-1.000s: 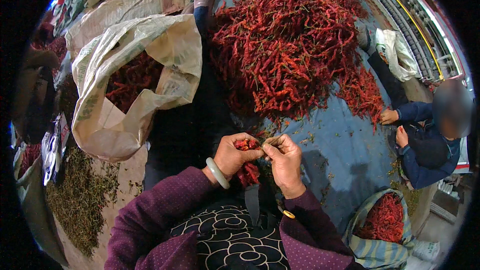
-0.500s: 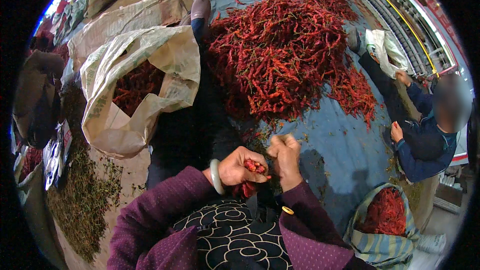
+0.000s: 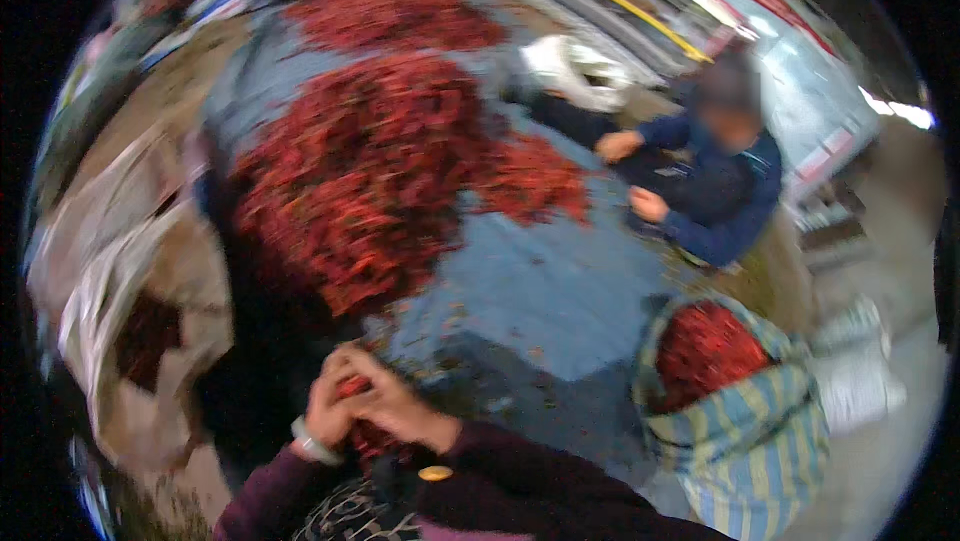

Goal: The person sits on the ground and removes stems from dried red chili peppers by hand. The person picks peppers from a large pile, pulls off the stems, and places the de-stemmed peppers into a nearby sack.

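A rough red pepper heap [image 3: 370, 161] mounds on the flat blue sheet [image 3: 545, 291], upper left of centre. At lower left, your left hand [image 3: 326, 411] curls around a red pepper bunch [image 3: 353, 386]; your right hand [image 3: 402, 409] overlaps it, its grip too blurred to tell.

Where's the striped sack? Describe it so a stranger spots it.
Find the blue sheet bearing the big red chilli heap. Beside the sheet's near right edge, an open sack holds red chillies. Blue-and-yellow stripes set it apart from the pale sacks.
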Action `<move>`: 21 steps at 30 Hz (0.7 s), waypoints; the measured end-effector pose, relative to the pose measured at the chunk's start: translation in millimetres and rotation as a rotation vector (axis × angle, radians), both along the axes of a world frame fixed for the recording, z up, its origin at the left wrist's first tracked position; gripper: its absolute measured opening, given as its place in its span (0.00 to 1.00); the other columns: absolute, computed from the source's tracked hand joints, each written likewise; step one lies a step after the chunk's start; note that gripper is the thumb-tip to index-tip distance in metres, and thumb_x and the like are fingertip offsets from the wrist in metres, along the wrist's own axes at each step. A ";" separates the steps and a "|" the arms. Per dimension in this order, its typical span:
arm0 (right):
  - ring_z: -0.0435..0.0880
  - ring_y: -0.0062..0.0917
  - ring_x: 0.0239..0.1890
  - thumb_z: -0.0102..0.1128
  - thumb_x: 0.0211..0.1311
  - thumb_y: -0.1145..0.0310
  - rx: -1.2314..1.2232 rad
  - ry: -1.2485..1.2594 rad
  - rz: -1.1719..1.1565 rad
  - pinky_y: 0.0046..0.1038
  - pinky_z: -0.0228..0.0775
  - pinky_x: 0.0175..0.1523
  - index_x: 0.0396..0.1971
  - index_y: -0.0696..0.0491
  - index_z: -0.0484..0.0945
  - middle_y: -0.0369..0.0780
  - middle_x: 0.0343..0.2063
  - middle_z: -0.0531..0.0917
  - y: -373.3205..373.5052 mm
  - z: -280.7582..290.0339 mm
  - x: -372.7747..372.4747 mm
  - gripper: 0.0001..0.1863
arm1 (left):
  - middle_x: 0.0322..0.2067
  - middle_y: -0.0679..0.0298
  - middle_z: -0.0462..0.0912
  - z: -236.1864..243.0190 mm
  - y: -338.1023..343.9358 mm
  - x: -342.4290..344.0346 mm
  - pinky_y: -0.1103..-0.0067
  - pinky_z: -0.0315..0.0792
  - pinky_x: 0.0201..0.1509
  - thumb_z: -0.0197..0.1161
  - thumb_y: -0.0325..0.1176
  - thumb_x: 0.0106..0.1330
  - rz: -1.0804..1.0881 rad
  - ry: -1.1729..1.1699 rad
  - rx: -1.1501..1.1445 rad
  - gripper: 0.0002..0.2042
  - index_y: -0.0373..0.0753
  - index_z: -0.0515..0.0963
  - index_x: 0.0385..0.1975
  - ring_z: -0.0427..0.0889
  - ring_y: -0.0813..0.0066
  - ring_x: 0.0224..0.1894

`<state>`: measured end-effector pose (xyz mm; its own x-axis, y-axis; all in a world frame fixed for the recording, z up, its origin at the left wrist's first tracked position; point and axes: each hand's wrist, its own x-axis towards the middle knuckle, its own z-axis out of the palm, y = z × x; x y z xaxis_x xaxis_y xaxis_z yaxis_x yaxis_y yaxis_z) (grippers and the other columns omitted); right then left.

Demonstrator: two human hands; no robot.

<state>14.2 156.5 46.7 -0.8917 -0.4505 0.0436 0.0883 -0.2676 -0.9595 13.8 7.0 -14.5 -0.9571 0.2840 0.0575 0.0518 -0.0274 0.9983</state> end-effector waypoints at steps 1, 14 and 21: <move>0.68 0.20 0.49 0.61 0.53 0.70 -0.121 -0.174 -0.079 0.23 0.62 0.52 0.56 0.54 0.62 0.35 0.48 0.68 -3.1 -38.7 5.9 0.29 | 0.57 0.50 0.65 -7.7 9.3 -2.2 0.70 0.58 0.60 0.60 0.27 0.49 0.038 0.076 0.070 0.17 0.34 0.75 0.42 0.62 0.57 0.60; 0.80 0.23 0.29 0.59 0.55 0.72 -0.578 -0.755 0.058 0.24 0.76 0.37 0.36 0.52 0.74 0.36 0.32 0.79 57.9 -51.7 19.7 0.09 | 0.64 0.56 0.52 71.9 44.3 -21.2 0.62 0.45 0.65 0.72 0.37 0.39 -0.529 -0.078 -0.281 0.54 0.37 0.41 0.66 0.50 0.60 0.66; 0.79 0.27 0.32 0.46 0.63 0.61 -0.306 -0.375 -0.737 0.29 0.73 0.40 0.30 0.54 0.73 0.38 0.26 0.78 279.7 -20.4 36.2 0.12 | 0.65 0.52 0.50 87.6 -32.5 -39.1 0.71 0.41 0.69 0.65 0.36 0.39 -0.190 -0.099 -0.166 0.48 0.34 0.49 0.64 0.48 0.60 0.68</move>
